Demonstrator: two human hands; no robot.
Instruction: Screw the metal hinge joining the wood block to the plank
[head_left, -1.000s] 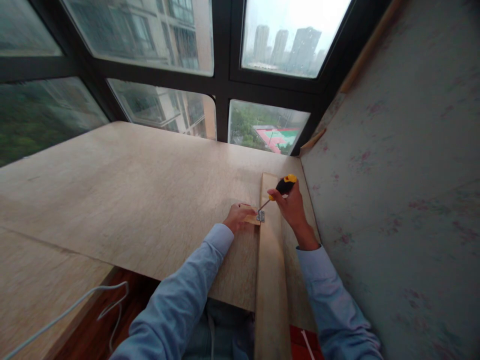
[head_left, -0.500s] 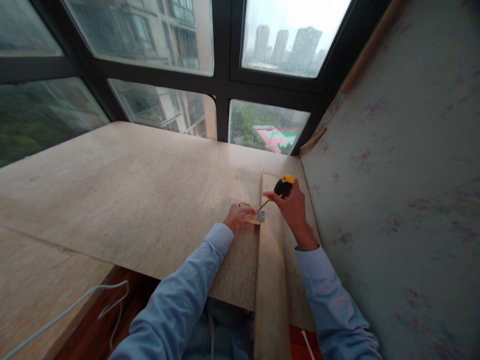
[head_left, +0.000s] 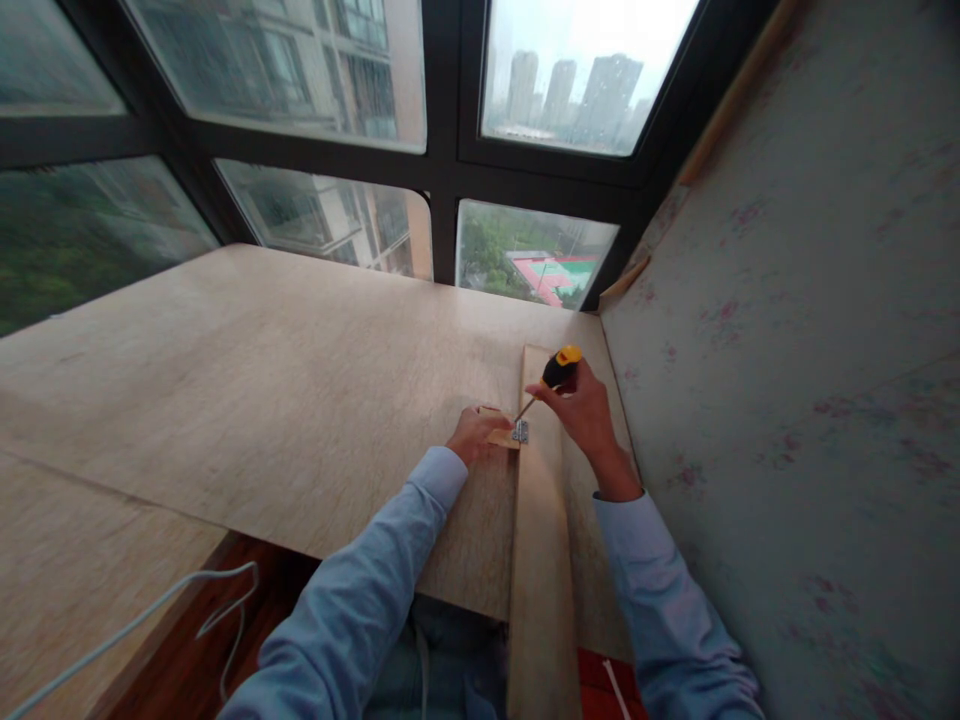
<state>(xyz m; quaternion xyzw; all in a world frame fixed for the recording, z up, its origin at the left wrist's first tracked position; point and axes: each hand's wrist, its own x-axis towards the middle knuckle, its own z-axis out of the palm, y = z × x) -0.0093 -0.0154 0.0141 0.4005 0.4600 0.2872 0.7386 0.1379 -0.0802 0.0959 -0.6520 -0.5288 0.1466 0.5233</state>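
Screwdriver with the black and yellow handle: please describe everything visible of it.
The screwdriver has a black handle with a yellow end cap and a thin metal shaft. It is tilted, handle up and away from the person, tip down toward the small silver metal hinge at the edge of the long pale wooden strip. The right hand grips the handle. Whether the tip sits in a screw is too small to tell.

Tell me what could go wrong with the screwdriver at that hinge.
1. The tilted screwdriver in the right hand could slip off the hinge and jab the left hand, which presses the small wooden piece right beside it.
2. That piece might shift against the long strip if the hold loosens.
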